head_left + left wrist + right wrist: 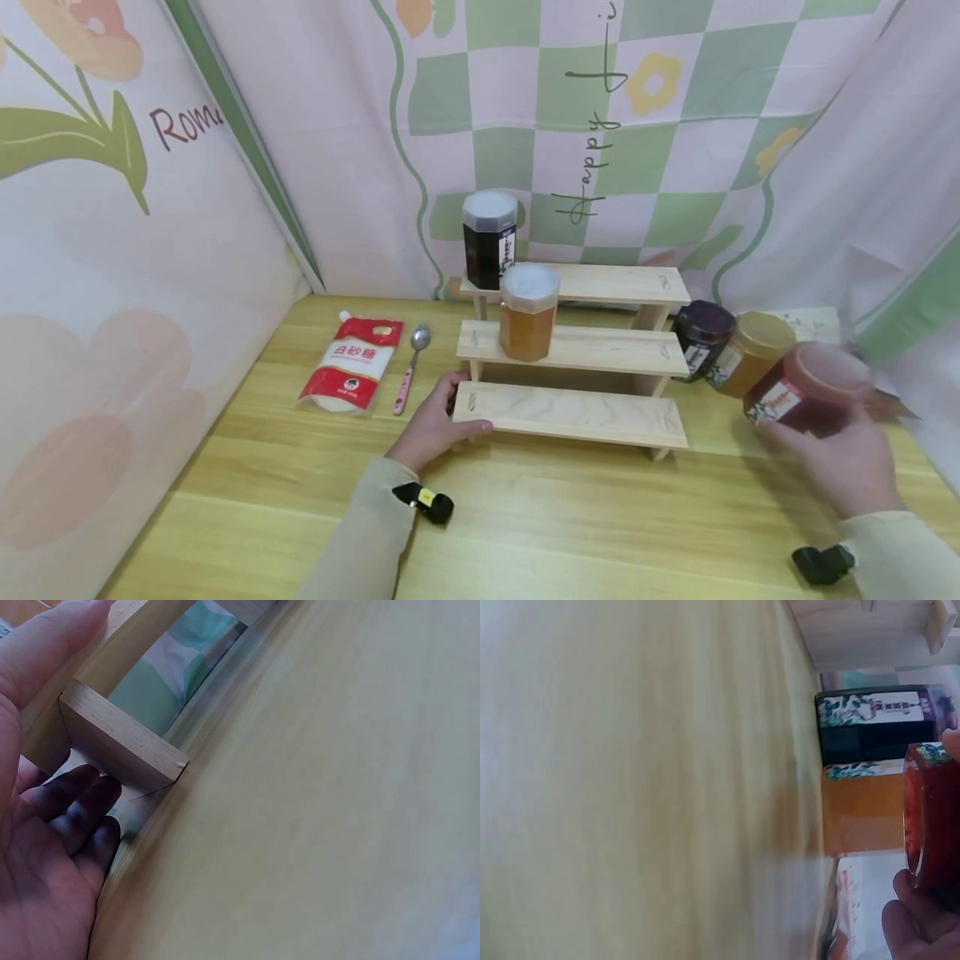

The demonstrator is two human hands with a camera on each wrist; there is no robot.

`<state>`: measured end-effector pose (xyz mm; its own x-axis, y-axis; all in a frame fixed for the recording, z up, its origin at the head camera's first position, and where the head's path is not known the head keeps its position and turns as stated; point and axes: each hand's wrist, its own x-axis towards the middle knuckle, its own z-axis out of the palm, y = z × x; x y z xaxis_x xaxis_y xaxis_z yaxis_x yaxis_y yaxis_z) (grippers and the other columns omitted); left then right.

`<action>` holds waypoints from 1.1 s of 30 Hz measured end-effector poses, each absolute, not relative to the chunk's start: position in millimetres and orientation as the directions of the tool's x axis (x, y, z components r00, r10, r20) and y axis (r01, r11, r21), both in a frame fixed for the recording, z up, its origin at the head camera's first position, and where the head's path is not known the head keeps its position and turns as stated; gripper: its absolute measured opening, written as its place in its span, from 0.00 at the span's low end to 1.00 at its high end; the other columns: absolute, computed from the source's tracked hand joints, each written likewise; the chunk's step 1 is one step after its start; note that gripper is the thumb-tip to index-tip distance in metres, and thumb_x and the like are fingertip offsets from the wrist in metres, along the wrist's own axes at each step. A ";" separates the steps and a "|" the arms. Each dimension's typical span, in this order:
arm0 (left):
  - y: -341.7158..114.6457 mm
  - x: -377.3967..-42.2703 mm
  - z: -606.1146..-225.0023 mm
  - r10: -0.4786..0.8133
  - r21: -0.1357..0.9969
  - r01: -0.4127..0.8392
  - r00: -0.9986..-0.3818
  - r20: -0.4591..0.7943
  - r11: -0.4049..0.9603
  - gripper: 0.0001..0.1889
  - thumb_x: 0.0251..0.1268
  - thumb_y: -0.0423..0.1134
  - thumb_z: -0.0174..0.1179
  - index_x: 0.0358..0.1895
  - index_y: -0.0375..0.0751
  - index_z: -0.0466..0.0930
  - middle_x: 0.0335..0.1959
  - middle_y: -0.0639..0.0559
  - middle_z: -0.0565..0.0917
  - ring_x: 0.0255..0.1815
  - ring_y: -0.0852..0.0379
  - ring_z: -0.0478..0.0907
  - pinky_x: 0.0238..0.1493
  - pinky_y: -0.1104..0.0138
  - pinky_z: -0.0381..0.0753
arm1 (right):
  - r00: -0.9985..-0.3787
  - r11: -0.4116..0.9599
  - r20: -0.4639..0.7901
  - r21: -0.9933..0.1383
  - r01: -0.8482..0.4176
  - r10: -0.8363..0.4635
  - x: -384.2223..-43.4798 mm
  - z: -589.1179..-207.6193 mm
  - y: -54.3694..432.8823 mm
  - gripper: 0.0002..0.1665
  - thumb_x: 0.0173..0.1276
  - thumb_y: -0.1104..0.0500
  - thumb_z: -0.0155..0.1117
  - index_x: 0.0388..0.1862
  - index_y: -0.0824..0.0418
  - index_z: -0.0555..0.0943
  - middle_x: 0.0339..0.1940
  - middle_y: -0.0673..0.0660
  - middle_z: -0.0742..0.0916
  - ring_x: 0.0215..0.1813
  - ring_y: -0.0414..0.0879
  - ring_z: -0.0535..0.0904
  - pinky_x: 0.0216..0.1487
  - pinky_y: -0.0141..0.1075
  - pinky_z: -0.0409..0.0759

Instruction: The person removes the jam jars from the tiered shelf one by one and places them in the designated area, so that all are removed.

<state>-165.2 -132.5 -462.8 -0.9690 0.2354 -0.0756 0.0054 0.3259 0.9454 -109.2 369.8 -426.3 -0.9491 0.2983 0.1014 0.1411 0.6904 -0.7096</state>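
My right hand grips a jar of red jam with a pale lid, blurred in the head view. In the right wrist view the red jar's base shows, raised off the table. My left hand holds the left end of a three-step wooden display rack, thumb at the front edge of the lowest step. The left wrist view shows its fingers curled beside the rack's leg. A dark jar stands on the top step's left end, an amber jar on the middle step.
Right of the rack, a dark purple jar and a yellow-amber jar stand on the wooden table. To the left lie a red-and-white sugar bag and a pink-handled spoon. A checkered curtain hangs behind.
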 end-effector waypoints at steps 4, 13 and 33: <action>-132.1 -164.8 -461.7 0.239 0.949 0.003 -0.968 -0.076 0.316 0.49 0.45 0.56 0.80 0.72 0.55 0.62 0.67 0.52 0.73 0.67 0.50 0.70 0.68 0.52 0.69 | -0.954 0.692 0.080 -0.706 0.151 0.290 -110.0 -430.2 373.8 0.59 0.61 0.44 0.76 0.77 0.71 0.54 0.67 0.82 0.69 0.59 0.74 0.71 0.59 0.74 0.61; -133.1 -165.9 -463.8 0.238 0.950 0.003 -0.968 -0.075 0.313 0.48 0.46 0.56 0.79 0.71 0.56 0.63 0.66 0.52 0.73 0.65 0.50 0.71 0.66 0.52 0.70 | -0.954 0.719 0.056 -0.670 0.182 0.293 -110.2 -431.9 380.5 0.61 0.62 0.40 0.74 0.77 0.73 0.53 0.65 0.85 0.69 0.55 0.79 0.70 0.47 0.68 0.70; -132.7 -166.1 -463.7 0.230 0.946 -0.011 -0.969 -0.090 0.325 0.48 0.46 0.56 0.79 0.71 0.55 0.63 0.67 0.52 0.73 0.66 0.50 0.71 0.67 0.52 0.69 | -0.965 0.737 0.034 -0.653 0.174 0.259 -116.9 -452.6 392.4 0.59 0.61 0.41 0.75 0.71 0.80 0.58 0.62 0.87 0.69 0.58 0.81 0.67 0.54 0.74 0.62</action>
<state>-166.1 -132.7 -463.7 -0.9689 0.2304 -0.0902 -0.0107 0.3251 0.9456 -116.9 392.4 -452.6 -0.9654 0.2587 0.0342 0.1744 0.7370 -0.6530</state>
